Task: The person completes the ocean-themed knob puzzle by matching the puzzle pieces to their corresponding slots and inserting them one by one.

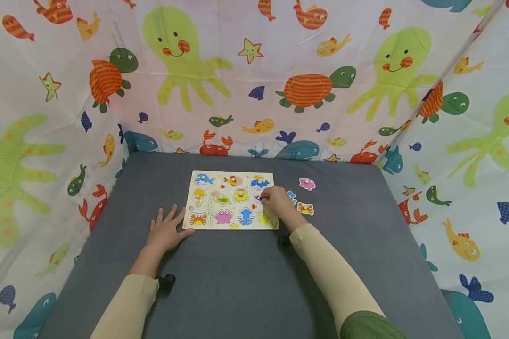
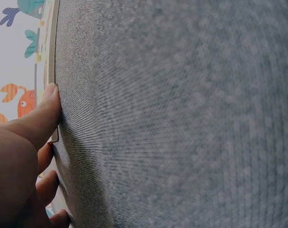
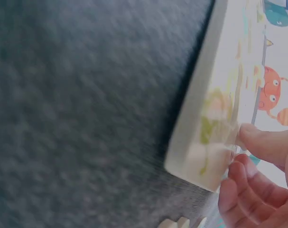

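Observation:
A pale puzzle board [image 1: 203, 225] with colourful sea animal pieces lies flat on the grey table. My left hand [image 1: 165, 231] rests at its near left corner with fingers spread. In the left wrist view, the thumb [image 2: 48, 107] presses along the board's front edge. Over the board's right side, my right hand [image 1: 276, 201] pinches a small purple piece [image 1: 261, 197] between thumb and fingers, right at the board's surface. The right wrist view shows the thumb [image 3: 257, 138] and curled fingers near the board's corner; most of the piece is hidden there.
Right of the board lie a pink piece [image 1: 307, 183], a crab piece [image 1: 305, 208] and a blue piece [image 1: 292, 197], partly behind the right hand. A curtain [image 1: 237, 70] printed with sea animals surrounds the table [image 1: 237, 282] at the back and sides.

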The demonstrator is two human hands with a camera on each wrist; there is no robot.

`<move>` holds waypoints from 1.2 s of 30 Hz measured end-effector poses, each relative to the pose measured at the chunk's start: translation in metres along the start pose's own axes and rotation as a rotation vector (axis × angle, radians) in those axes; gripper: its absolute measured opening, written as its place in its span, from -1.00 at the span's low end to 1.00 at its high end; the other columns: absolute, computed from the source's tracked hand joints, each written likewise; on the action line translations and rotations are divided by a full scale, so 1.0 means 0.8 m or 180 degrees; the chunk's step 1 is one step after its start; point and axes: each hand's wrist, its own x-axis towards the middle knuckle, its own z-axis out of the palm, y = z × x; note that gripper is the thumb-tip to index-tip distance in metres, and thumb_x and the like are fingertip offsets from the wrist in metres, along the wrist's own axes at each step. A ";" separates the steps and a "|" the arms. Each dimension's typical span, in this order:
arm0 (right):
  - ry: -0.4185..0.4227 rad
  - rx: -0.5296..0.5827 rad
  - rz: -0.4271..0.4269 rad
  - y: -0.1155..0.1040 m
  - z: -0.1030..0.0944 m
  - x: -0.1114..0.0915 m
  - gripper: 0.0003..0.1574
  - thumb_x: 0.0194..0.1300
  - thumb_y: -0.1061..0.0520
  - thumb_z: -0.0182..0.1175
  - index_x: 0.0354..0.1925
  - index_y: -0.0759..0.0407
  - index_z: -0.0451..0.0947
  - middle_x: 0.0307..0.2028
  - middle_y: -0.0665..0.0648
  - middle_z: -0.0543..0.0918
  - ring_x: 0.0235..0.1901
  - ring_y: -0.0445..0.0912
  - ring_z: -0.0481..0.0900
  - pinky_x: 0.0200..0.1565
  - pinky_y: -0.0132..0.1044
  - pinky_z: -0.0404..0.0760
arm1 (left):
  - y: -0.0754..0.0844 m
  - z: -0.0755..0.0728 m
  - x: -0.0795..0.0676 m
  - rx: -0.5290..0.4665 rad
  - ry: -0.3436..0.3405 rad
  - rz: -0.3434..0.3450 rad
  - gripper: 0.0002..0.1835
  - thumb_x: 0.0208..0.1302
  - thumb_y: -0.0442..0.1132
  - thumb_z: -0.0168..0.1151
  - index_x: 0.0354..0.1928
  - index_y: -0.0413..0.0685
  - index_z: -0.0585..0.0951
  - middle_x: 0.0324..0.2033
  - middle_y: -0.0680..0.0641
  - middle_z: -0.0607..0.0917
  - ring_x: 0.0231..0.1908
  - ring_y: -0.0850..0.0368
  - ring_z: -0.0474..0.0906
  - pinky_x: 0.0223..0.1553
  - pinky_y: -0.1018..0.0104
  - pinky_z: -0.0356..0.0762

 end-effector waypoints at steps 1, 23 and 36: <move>0.0007 -0.0019 -0.0027 0.001 0.001 0.000 -0.81 0.37 0.14 0.32 -0.09 0.12 0.77 -0.14 0.10 0.70 -0.13 -0.02 0.59 0.06 -0.09 0.63 | 0.000 0.000 0.000 -0.0001 -0.0002 0.0003 0.00 0.32 0.26 0.26 0.61 0.02 0.02 0.60 -0.25 -0.09 0.53 -0.48 -0.44 0.43 -0.49 -0.36; 0.0551 0.0376 -0.0268 0.038 -0.038 -0.035 -0.67 0.35 0.20 0.33 0.06 0.24 0.71 -0.12 0.20 0.71 -0.15 0.04 0.63 -0.08 -0.06 0.68 | 0.002 0.000 -0.005 -0.0040 0.0000 0.0057 -0.02 0.35 0.24 0.24 0.61 0.01 0.02 0.60 -0.26 -0.10 0.53 -0.48 -0.44 0.43 -0.50 -0.37; 0.0972 0.0551 -0.0138 0.077 -0.061 -0.062 -0.73 0.28 0.27 0.36 -0.03 0.30 0.73 -0.21 0.24 0.78 -0.22 0.06 0.71 -0.13 -0.02 0.69 | 0.002 0.000 -0.005 -0.0067 -0.0028 0.0043 -0.01 0.34 0.24 0.25 0.61 0.00 0.02 0.60 -0.27 -0.10 0.53 -0.49 -0.45 0.43 -0.49 -0.38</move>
